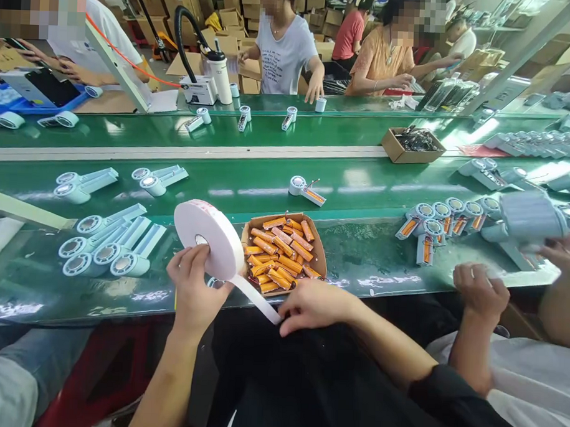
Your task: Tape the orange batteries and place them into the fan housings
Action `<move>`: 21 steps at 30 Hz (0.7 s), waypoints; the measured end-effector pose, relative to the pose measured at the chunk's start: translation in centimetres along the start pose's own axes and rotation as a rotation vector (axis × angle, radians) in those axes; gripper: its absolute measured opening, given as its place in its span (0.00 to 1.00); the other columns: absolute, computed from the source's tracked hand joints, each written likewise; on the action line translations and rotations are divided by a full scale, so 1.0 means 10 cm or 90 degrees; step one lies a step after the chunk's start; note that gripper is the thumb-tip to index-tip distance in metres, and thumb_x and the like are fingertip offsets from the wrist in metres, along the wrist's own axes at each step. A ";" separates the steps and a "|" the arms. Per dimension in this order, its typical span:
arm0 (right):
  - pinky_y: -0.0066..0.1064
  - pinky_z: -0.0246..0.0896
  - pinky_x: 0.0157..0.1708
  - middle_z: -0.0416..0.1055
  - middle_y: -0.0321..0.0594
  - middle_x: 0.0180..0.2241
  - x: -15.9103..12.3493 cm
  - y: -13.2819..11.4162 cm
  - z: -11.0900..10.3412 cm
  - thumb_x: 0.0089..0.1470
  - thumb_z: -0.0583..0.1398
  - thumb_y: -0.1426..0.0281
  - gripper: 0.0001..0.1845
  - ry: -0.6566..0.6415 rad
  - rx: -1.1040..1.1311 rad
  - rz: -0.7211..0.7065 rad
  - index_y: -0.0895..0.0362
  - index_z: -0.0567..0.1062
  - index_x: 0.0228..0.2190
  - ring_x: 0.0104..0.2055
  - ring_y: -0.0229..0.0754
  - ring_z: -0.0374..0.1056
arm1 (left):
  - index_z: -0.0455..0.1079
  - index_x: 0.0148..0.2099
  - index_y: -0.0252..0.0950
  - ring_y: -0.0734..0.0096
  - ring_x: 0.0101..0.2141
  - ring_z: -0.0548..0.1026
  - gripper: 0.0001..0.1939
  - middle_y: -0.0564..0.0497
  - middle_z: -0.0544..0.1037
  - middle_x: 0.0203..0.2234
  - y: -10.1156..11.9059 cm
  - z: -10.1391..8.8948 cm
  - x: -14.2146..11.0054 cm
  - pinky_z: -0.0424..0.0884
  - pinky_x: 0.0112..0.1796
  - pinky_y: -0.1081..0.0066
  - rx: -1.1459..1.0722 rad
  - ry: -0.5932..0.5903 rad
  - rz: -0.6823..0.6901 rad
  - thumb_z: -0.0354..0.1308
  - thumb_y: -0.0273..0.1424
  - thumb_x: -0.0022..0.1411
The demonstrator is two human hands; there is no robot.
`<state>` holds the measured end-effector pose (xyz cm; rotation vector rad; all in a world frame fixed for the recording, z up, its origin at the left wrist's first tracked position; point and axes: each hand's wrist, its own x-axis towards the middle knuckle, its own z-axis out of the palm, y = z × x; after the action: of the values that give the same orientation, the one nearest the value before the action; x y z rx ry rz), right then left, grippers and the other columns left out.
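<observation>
Green worktop (368,250), mid-frame. Left of centre, above near edge: tilted roll of white tape (210,226), fingers of left hand (193,291) pressed near core; free strip (256,300) pinched at lower centre by right hand (317,302). Draw evenly, without twisting. Beyond: box (319,252) of orange packs (265,245). Farther left: pale-blue housings (130,263).

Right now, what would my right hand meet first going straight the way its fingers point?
Your right hand would first meet the thin white tape strip at its fingers, then probably your left forearm, though depth is unclear.
</observation>
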<state>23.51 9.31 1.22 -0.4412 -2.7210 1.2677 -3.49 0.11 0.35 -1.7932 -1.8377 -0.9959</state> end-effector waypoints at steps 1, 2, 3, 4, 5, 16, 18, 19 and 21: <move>0.28 0.60 0.30 0.79 0.33 0.27 0.06 0.07 -0.07 0.66 0.65 0.58 0.13 0.047 -0.041 0.046 0.50 0.86 0.35 0.27 0.38 0.71 | 0.60 0.67 0.41 0.41 0.55 0.70 0.38 0.39 0.75 0.52 0.02 0.02 -0.03 0.72 0.55 0.46 -0.003 0.001 -0.010 0.71 0.33 0.58; 0.29 0.64 0.35 0.81 0.36 0.31 0.14 0.15 -0.14 0.67 0.64 0.59 0.13 0.113 -0.091 0.095 0.51 0.86 0.38 0.32 0.40 0.74 | 0.60 0.67 0.42 0.42 0.56 0.70 0.38 0.39 0.75 0.52 0.04 0.04 -0.06 0.72 0.55 0.46 -0.007 -0.003 -0.017 0.71 0.33 0.58; 0.31 0.67 0.42 0.82 0.40 0.36 0.23 0.22 -0.21 0.68 0.62 0.60 0.13 0.183 -0.149 0.139 0.52 0.86 0.43 0.38 0.43 0.76 | 0.60 0.67 0.42 0.42 0.56 0.70 0.38 0.39 0.75 0.52 0.07 0.06 -0.09 0.72 0.56 0.46 -0.014 -0.009 -0.020 0.71 0.32 0.58; 0.34 0.68 0.48 0.82 0.43 0.40 0.33 0.29 -0.27 0.69 0.61 0.63 0.14 0.234 -0.211 0.174 0.53 0.85 0.47 0.44 0.46 0.76 | 0.60 0.66 0.42 0.42 0.56 0.70 0.38 0.39 0.74 0.52 0.11 0.09 -0.11 0.71 0.57 0.45 -0.020 -0.019 -0.020 0.71 0.32 0.58; 0.39 0.67 0.53 0.81 0.47 0.45 0.42 0.33 -0.32 0.70 0.60 0.64 0.15 0.254 -0.270 0.198 0.53 0.83 0.52 0.48 0.49 0.75 | 0.59 0.66 0.42 0.42 0.56 0.70 0.38 0.40 0.74 0.53 0.15 0.12 -0.12 0.71 0.57 0.45 -0.027 -0.031 -0.019 0.71 0.32 0.57; 0.43 0.71 0.48 0.80 0.44 0.39 0.67 0.35 -0.40 0.66 0.62 0.66 0.14 0.202 -0.123 0.180 0.54 0.81 0.50 0.42 0.50 0.75 | 0.61 0.66 0.42 0.41 0.59 0.68 0.37 0.40 0.75 0.54 0.32 0.13 -0.26 0.72 0.58 0.44 -0.071 -0.112 -0.018 0.70 0.28 0.56; 0.38 0.72 0.43 0.79 0.40 0.36 0.53 0.39 -0.46 0.62 0.64 0.64 0.17 0.331 0.045 0.189 0.54 0.80 0.51 0.37 0.45 0.75 | 0.62 0.65 0.41 0.41 0.58 0.68 0.37 0.39 0.75 0.53 0.32 0.10 -0.28 0.72 0.58 0.45 -0.069 -0.110 -0.018 0.70 0.28 0.57; 0.37 0.73 0.41 0.80 0.39 0.36 0.45 0.41 -0.49 0.60 0.66 0.62 0.19 0.409 0.130 0.182 0.54 0.80 0.51 0.36 0.44 0.75 | 0.62 0.65 0.41 0.41 0.59 0.68 0.36 0.40 0.76 0.53 0.32 0.08 -0.28 0.72 0.58 0.45 -0.068 -0.112 -0.020 0.69 0.28 0.57; 0.36 0.75 0.42 0.81 0.39 0.39 0.28 0.38 -0.56 0.57 0.68 0.58 0.21 0.544 0.269 0.143 0.54 0.80 0.50 0.38 0.43 0.76 | 0.63 0.65 0.42 0.41 0.59 0.68 0.35 0.40 0.76 0.53 0.33 0.06 -0.29 0.71 0.58 0.45 -0.066 -0.118 -0.019 0.69 0.27 0.57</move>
<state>22.84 16.61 1.83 -0.9743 -1.6904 1.2558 0.18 -1.76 -1.37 -1.9839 -1.9585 -0.9807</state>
